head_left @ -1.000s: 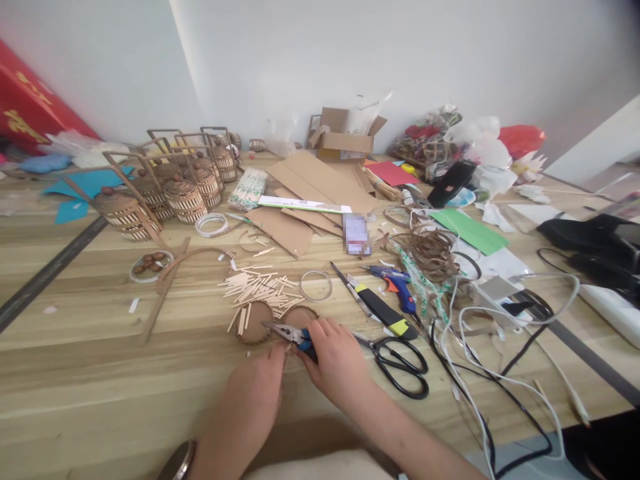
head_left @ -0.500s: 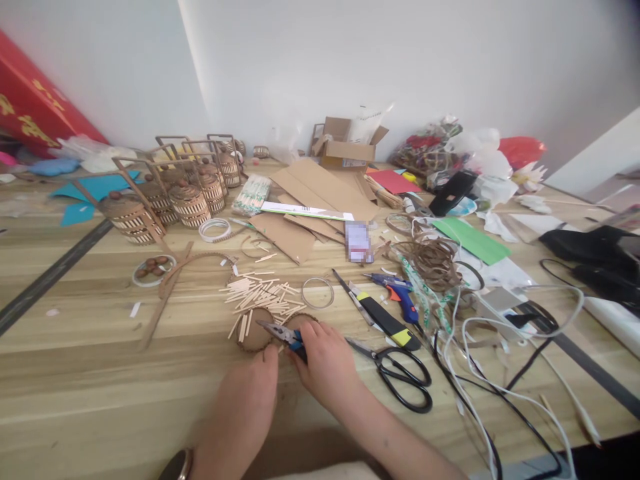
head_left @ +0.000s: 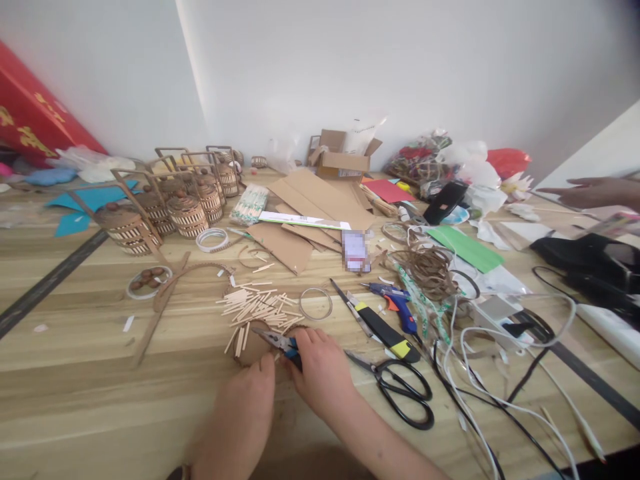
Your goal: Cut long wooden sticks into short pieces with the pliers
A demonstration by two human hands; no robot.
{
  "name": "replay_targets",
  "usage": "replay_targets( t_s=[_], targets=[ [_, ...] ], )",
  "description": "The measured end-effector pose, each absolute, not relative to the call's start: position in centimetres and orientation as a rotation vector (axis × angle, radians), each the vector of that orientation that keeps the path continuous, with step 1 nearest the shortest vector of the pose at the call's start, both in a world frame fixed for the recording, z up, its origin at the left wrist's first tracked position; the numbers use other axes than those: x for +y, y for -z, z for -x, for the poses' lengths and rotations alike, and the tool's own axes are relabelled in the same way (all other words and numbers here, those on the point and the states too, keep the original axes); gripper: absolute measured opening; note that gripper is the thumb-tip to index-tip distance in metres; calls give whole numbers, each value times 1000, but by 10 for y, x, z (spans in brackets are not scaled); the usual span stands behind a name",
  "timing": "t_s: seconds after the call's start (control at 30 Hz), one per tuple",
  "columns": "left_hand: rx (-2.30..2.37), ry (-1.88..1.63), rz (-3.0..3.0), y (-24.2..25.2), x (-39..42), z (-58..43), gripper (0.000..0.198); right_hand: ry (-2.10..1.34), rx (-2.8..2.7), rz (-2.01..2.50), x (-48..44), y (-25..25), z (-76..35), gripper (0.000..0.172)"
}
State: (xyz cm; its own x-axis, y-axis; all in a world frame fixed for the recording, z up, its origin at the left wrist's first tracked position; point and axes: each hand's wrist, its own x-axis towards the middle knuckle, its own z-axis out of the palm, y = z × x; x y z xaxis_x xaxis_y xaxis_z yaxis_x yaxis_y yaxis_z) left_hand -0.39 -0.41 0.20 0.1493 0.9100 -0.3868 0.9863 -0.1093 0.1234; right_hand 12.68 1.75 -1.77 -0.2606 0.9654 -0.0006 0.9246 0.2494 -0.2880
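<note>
My right hand (head_left: 323,363) is closed around needle-nose pliers (head_left: 277,341) with blue and black handles; their jaws point left over a round brown cardboard disc (head_left: 254,348). Beside the pliers, my left hand (head_left: 245,400) is closed in a pinch at the disc's near edge, and what its fingertips hold is hidden. A second round brown piece lies mostly hidden behind the right hand. A few short sticks rest on the disc, and a heap of pale wooden sticks (head_left: 257,303) lies just beyond it.
Black-handled scissors (head_left: 405,393), a utility knife (head_left: 385,330) and a blue glue gun (head_left: 400,308) lie to the right, near tangled white cables (head_left: 470,333). Small lidded baskets (head_left: 187,215) stand at the back left. Another person's hand (head_left: 590,193) reaches in at far right.
Another person's hand has come into view at the far right. The view has shifted slightly; my hands and the pliers stay over the disc.
</note>
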Motion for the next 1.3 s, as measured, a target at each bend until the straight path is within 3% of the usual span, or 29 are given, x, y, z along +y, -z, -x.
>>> replay_targets(
  t_s=[0.17,0.3,0.4,0.5,0.6,0.77,0.9,1.3],
  targets=[
    [1815,194,-2025,11,3,6,40,-549,-2259,1720,25,13,-133,13],
    [1424,-315,-2036,23,7,28,27,-822,-2229,1450,37,6,-158,12],
    [1123,-487,-1863,26,7,44,38,-1105,-2160,1186,44,1,-176,3],
    [1140,-529,-1624,26,8,45,44,-1271,-2088,1027,44,-2,-181,8],
    [1190,-537,-1385,25,11,36,40,-1176,-2194,1061,36,-3,-174,5],
    [1153,-515,-1299,26,11,29,25,-831,-2434,1244,23,5,-156,23],
    [1109,-514,-1226,37,8,32,30,-763,-2426,1249,24,13,-152,39],
    [1043,-716,-996,45,12,35,48,-863,-2248,1056,7,33,-140,36]
  ],
)
